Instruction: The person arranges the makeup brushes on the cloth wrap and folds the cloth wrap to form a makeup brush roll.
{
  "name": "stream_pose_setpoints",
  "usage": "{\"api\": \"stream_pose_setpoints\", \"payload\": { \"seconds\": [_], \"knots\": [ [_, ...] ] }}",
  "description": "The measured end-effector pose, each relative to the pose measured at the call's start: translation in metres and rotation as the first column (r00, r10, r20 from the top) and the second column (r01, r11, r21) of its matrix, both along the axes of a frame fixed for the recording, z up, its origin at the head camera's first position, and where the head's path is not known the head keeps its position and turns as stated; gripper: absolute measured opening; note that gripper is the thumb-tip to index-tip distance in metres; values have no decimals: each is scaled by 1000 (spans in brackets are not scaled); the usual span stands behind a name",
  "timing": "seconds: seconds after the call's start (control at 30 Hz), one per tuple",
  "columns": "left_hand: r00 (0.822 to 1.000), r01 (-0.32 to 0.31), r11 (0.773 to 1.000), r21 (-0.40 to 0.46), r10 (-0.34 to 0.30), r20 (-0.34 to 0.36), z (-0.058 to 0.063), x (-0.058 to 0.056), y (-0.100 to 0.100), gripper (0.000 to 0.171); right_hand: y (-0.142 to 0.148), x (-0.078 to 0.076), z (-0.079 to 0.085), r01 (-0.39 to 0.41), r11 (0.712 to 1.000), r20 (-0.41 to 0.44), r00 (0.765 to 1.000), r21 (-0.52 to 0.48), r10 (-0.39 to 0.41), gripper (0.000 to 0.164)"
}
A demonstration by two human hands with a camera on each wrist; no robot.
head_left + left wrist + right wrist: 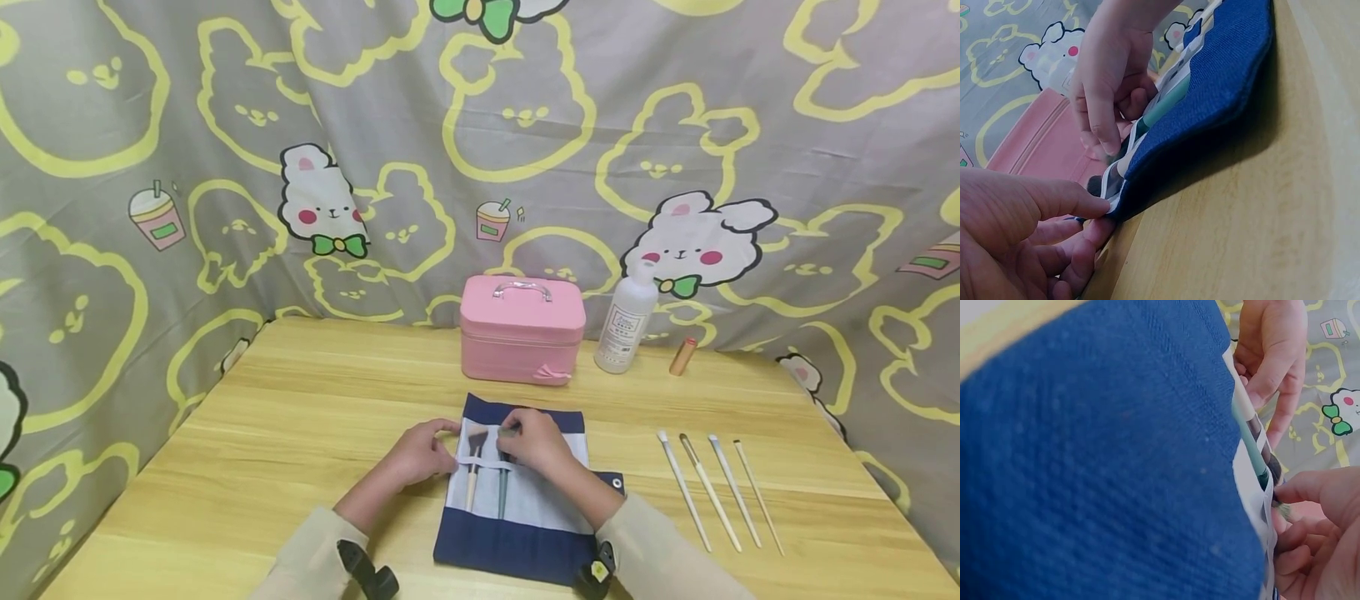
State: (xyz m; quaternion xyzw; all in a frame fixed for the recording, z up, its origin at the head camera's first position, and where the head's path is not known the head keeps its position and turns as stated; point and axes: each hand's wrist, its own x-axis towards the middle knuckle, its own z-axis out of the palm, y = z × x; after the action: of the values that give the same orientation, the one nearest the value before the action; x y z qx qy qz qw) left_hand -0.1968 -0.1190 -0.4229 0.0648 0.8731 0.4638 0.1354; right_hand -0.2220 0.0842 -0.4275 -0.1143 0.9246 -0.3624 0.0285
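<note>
A navy and pale grey fabric brush roll (517,546) lies unrolled on the table. Two makeup brushes sit in it under a white elastic band: a wide brush with a pale handle (471,490) at the left, a green-handled makeup brush (502,492) beside it. My right hand (538,442) pinches the green brush near its bristles, which the fingers partly cover. At the roll's left edge, my left hand (416,454) pinches the cloth between thumb and fingers, plain in the left wrist view, where the thumb (1079,201) lies on the rim.
Several slim makeup brushes (705,496) lie in a row on the table (300,450) to the right. Behind the roll stand a pink case (522,333), a white pump bottle (627,323) and a small orange tube (683,357). A patterned curtain (405,108) hangs behind.
</note>
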Motion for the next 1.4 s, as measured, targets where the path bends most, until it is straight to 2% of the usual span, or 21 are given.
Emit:
{"api": "stream_pose_setpoints", "payload": {
  "seconds": [0.2, 0.43, 0.53, 0.67, 0.83, 0.97, 1.1, 1.27, 1.4],
  "knots": [
    [1000, 6, 1000, 9, -6, -11, 0, 0, 0, 55, 1, 1, 1, -23, 1000, 0, 1000, -17, 23, 15],
    [1000, 15, 1000, 11, -15, -16, -1, 1, 0, 55, 17, -2, 7, 23, 997, 18, 1000, -72, -22, 24],
    [1000, 14, 1000, 9, -14, -16, -2, 1, 0, 56, 36, -2, 14, 57, 994, 5, 998, -93, -57, 23],
    [1000, 15, 1000, 10, -15, -17, -1, 0, 1, 56, 73, 1, 24, 122, 990, 7, 993, -68, -122, 22],
    [1000, 10, 1000, -2, -10, -17, -2, 0, 0, 57, 128, 7, 28, 186, 982, 21, 982, -33, -186, 31],
    [1000, 12, 1000, -12, -12, -13, -3, -1, -1, 57, 167, 14, 28, 227, 973, 24, 973, 35, -228, 38],
    [1000, 22, 1000, -6, -22, -8, -3, 0, -1, 59, 190, 22, 27, 228, 962, 25, 972, 152, -235, 36],
    [999, 32, 999, 11, -32, -8, 0, 1, -1, 62, 199, 29, 24, 197, 946, 54, 975, 259, -218, 35],
    [999, 44, 999, 1, -44, -16, 1, 1, -2, 64, 198, 31, 20, 212, 925, 43, 971, 315, -237, 37]
  ]
}}
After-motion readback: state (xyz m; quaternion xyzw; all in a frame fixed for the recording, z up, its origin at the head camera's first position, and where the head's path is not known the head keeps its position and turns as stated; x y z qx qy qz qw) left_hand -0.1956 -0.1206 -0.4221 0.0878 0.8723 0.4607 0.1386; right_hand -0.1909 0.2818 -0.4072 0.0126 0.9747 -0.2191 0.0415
